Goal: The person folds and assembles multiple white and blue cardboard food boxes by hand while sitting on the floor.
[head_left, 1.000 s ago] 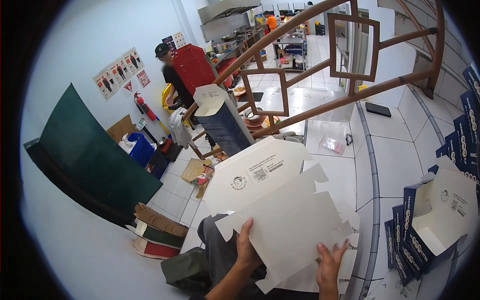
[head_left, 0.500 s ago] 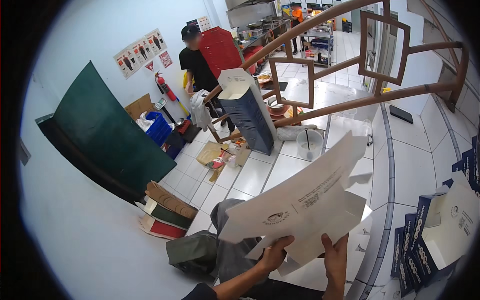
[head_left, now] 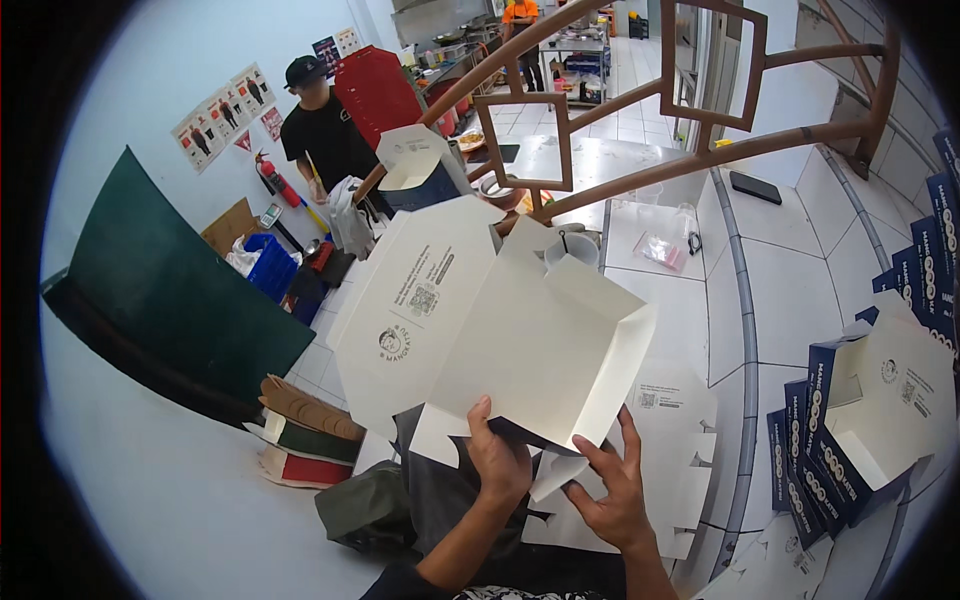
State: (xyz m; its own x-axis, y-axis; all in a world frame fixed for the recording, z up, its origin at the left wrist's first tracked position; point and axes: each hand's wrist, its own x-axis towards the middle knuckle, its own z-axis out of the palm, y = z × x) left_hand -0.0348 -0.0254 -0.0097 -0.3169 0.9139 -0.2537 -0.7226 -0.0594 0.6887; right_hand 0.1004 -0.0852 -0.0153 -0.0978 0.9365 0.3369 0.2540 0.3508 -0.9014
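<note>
Head view: white tiled floor (head_left: 790, 290), wooden railing (head_left: 700, 160).

1. Bright, even indoor light fills the scene; shadows stay soft.
2. The white floor tiles (head_left: 790, 290) show mild glare.
3. Fisheye distortion bends the railing (head_left: 640, 170); black vignette rings the picture.
</note>
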